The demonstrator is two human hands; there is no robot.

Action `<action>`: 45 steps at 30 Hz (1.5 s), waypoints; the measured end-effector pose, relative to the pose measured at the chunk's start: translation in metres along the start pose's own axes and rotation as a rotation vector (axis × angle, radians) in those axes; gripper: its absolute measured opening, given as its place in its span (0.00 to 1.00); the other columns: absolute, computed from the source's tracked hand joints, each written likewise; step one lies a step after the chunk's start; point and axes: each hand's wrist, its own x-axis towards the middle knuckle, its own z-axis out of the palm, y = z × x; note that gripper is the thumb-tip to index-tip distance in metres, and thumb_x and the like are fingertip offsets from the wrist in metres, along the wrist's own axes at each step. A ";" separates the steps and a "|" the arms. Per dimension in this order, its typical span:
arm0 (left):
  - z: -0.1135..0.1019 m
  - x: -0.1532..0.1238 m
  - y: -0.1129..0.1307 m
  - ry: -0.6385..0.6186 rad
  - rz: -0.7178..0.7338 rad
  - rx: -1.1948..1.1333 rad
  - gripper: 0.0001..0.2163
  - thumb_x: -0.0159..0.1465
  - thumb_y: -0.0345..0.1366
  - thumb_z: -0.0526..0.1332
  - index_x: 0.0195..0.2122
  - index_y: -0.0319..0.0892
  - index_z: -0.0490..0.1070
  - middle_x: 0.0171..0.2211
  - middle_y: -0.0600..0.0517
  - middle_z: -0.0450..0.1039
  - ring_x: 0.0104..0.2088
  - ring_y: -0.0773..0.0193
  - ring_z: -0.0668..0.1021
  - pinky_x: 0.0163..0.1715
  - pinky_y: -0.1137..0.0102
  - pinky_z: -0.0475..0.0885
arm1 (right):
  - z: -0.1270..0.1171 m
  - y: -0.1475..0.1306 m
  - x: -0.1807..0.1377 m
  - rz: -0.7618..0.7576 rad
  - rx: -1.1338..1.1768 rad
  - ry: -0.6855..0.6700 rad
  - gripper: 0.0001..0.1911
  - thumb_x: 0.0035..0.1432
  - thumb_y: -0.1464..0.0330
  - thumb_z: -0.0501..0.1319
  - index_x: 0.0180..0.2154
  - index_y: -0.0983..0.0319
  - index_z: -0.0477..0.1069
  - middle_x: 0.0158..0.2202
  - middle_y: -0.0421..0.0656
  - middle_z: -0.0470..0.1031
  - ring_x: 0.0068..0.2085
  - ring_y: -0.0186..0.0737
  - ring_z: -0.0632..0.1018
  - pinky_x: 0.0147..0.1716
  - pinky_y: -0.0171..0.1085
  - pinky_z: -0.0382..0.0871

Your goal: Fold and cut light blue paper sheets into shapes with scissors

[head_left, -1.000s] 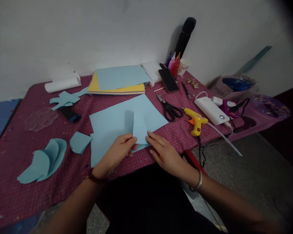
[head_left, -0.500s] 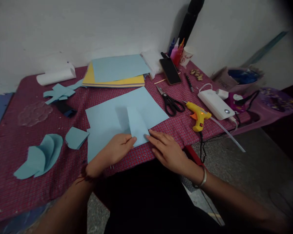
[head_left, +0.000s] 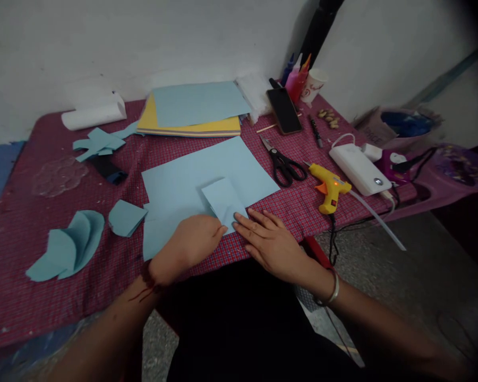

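Observation:
A small folded piece of light blue paper (head_left: 225, 197) lies over a larger light blue sheet (head_left: 183, 175) near the table's front edge. My left hand (head_left: 197, 239) pinches the folded paper's lower left corner between thumb and curled fingers. My right hand (head_left: 273, 241) rests flat on the paper's lower right side, fingers stretched out and spread. To the left are a folded blue paper piece (head_left: 126, 218) and several curved blue paper cut-outs (head_left: 69, 246). Black-handled scissors (head_left: 286, 167) lie right of the large sheet.
A yellow glue gun (head_left: 330, 187) with its light on lies at right, beside a white power bank (head_left: 360, 170). Behind are a phone (head_left: 284, 111), paint bottles (head_left: 298, 82), a paper cup (head_left: 313, 86) and a paper stack (head_left: 199, 129). Blue scraps (head_left: 99, 143) lie at back left.
The folded paper's upper part has come down flatter and its top left corner now reaches further left. My right fingers have spread out over it. The camera view has shifted slightly.

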 end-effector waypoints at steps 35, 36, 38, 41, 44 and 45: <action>0.069 -0.036 0.019 0.309 0.213 0.391 0.35 0.63 0.53 0.56 0.63 0.31 0.56 0.65 0.34 0.54 0.66 0.46 0.56 0.64 0.51 0.50 | -0.004 0.055 0.073 -0.096 -0.181 -0.018 0.32 0.64 0.53 0.52 0.66 0.54 0.51 0.66 0.40 0.56 0.67 0.58 0.54 0.62 0.64 0.43; 0.070 -0.037 0.019 0.314 0.212 0.401 0.34 0.63 0.52 0.56 0.63 0.31 0.56 0.65 0.34 0.53 0.66 0.46 0.56 0.64 0.50 0.50 | -0.005 0.057 0.075 -0.085 -0.191 -0.013 0.31 0.65 0.53 0.52 0.66 0.54 0.52 0.66 0.40 0.57 0.66 0.59 0.55 0.62 0.65 0.42; 0.071 -0.038 0.019 0.320 0.214 0.419 0.33 0.64 0.51 0.56 0.63 0.33 0.56 0.65 0.34 0.53 0.66 0.45 0.57 0.63 0.50 0.51 | -0.005 0.061 0.078 -0.067 -0.212 0.006 0.30 0.65 0.55 0.52 0.65 0.53 0.53 0.65 0.40 0.59 0.66 0.59 0.56 0.62 0.65 0.41; 0.073 -0.037 0.019 0.324 0.214 0.437 0.32 0.64 0.50 0.56 0.63 0.33 0.57 0.65 0.33 0.53 0.65 0.44 0.58 0.63 0.49 0.54 | -0.006 0.070 0.090 -0.061 -0.250 0.047 0.27 0.65 0.56 0.51 0.64 0.53 0.57 0.64 0.39 0.62 0.66 0.58 0.56 0.62 0.66 0.38; 0.074 -0.037 0.021 0.333 0.206 0.445 0.32 0.63 0.50 0.57 0.62 0.31 0.58 0.65 0.33 0.54 0.65 0.44 0.59 0.63 0.49 0.54 | -0.005 0.076 0.108 -0.065 -0.295 0.067 0.26 0.66 0.58 0.51 0.62 0.55 0.60 0.63 0.41 0.64 0.65 0.58 0.58 0.62 0.66 0.36; 0.074 -0.037 0.021 0.340 0.204 0.446 0.32 0.63 0.49 0.57 0.62 0.31 0.58 0.64 0.33 0.55 0.65 0.44 0.59 0.63 0.49 0.54 | -0.005 0.076 0.115 -0.062 -0.314 0.073 0.25 0.65 0.58 0.52 0.62 0.57 0.61 0.62 0.41 0.64 0.65 0.58 0.58 0.62 0.66 0.36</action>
